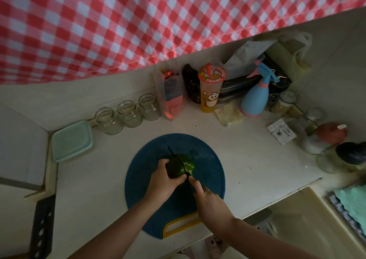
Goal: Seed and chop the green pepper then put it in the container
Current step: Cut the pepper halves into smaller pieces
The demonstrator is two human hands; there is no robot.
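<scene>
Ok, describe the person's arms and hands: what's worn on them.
No gloves on the left hand or right hand, and no rings that I can make out. Both forearms are uncovered to the frame's edge, no sleeves. A faint thin line at the right wrist may be a band; too dim to tell.

The cloth [118, 21] hanging behind is checked in red and white. The desk [247, 159] is off-white. The cutting board [208, 159] is dark blue, with a yellow handle [182, 226]. The green pepper [181, 167] is a deep, glossy green, and the knife [172, 152] across it looks black. The container [72, 141] is pale mint green. The spray bottle [255, 98] is light blue with pink trim, and the cup [210, 92] is orange-yellow with a cartoon print.
</scene>
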